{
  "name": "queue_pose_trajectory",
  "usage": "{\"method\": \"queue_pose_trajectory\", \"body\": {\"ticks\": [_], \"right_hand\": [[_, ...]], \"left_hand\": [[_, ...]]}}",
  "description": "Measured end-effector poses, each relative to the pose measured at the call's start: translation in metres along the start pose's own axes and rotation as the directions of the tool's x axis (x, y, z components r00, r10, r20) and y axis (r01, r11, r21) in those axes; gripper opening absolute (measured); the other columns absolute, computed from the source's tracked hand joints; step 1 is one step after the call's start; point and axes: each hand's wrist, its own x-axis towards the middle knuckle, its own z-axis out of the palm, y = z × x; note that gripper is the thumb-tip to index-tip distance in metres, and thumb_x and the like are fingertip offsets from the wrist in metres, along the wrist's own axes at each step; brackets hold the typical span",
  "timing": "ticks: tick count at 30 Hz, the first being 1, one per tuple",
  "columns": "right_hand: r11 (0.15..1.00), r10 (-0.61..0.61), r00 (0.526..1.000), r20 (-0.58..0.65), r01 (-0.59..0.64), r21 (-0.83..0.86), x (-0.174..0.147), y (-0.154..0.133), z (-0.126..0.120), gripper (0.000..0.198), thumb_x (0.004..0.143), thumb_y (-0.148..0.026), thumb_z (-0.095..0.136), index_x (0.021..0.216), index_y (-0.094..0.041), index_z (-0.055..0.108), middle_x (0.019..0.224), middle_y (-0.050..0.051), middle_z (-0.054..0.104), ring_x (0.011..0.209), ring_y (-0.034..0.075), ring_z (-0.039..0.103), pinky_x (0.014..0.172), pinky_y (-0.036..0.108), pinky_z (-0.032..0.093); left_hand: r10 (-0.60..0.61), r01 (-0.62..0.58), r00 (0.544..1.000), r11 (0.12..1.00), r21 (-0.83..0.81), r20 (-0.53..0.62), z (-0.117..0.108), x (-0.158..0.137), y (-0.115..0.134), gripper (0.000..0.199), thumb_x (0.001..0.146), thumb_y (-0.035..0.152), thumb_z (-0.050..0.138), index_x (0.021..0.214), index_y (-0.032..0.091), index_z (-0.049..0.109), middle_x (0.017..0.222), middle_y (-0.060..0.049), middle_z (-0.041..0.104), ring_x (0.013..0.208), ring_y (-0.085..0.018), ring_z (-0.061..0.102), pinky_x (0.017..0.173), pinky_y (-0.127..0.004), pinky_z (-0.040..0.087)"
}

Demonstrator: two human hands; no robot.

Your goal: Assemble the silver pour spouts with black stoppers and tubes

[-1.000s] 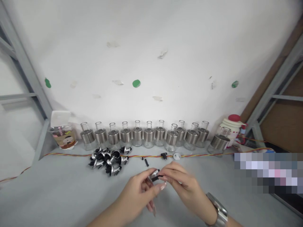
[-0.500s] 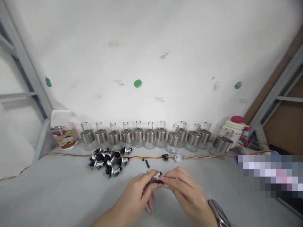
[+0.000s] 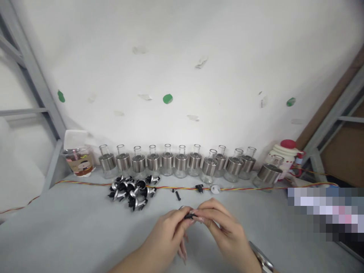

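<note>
Fingertips of my left hand (image 3: 170,227) pinch a small black-and-silver pourer part (image 3: 190,216) above the table's front middle. My right hand (image 3: 223,227) closes on the same part from the other side. Much of it is covered by the fingers. Just beyond the hands lie a short black rod (image 3: 178,195), a black fitting (image 3: 200,188) and a round whitish disc (image 3: 215,189). To the left is a heap of black-and-silver pourer spouts (image 3: 132,191).
Several glass bottles with steel sleeves (image 3: 181,161) line the wall. A twisted red-yellow wire (image 3: 93,184) crosses the table (image 3: 71,235). A drink cup (image 3: 79,163) stands at left; a white flask with a red lid (image 3: 281,153) and a pixelated area are at right.
The part has turned between my fingers; its silver side shows less and the black side faces up. My right fingertips have shifted slightly over it. The view has tilted a little.
</note>
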Motion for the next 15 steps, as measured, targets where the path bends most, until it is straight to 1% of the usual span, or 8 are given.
{"method": "queue_pose_trajectory", "body": {"ticks": [3,6,11,15], "right_hand": [[1.000,-0.010,1.000,-0.028,0.010,-0.003,-0.0008,-0.0012,-0.0008,0.022,0.082,-0.012,0.049,0.095,-0.024,0.062,0.083,0.005,0.058,0.079,0.017,0.056,0.068,0.029,0.048],[0.999,-0.024,0.999,-0.023,0.024,-0.021,-0.0011,-0.0011,-0.0006,0.020,0.082,-0.013,0.050,0.094,-0.024,0.062,0.082,0.005,0.059,0.079,0.017,0.056,0.067,0.030,0.048],[1.000,-0.006,0.999,-0.046,0.005,-0.026,-0.0004,0.0004,0.0013,0.017,0.082,-0.016,0.050,0.090,-0.022,0.063,0.079,0.006,0.059,0.077,0.018,0.056,0.066,0.030,0.049],[0.999,-0.013,1.000,-0.027,0.012,-0.037,0.0001,-0.0003,0.0012,0.017,0.082,-0.015,0.050,0.091,-0.023,0.062,0.079,0.005,0.059,0.077,0.017,0.056,0.066,0.030,0.049]], "left_hand": [[-0.041,0.042,0.999,0.992,-0.121,0.010,0.0019,0.0021,-0.0041,0.035,0.080,0.040,0.044,0.108,0.020,0.050,0.052,0.006,0.048,0.037,-0.010,0.053,0.035,-0.018,0.044],[-0.055,0.052,0.998,0.981,-0.187,-0.014,0.0022,0.0041,-0.0084,0.038,0.077,0.035,0.050,0.111,0.020,0.048,0.050,0.007,0.049,0.037,-0.010,0.053,0.035,-0.019,0.044],[-0.046,0.048,0.999,0.982,-0.185,0.018,0.0021,0.0035,-0.0092,0.030,0.079,0.037,0.047,0.102,0.019,0.053,0.051,0.007,0.048,0.035,-0.010,0.053,0.032,-0.017,0.042],[-0.032,0.038,0.999,0.987,-0.154,0.040,0.0032,0.0011,-0.0051,0.028,0.081,0.040,0.043,0.097,0.019,0.054,0.054,0.006,0.049,0.035,-0.008,0.053,0.032,-0.015,0.040]]}}
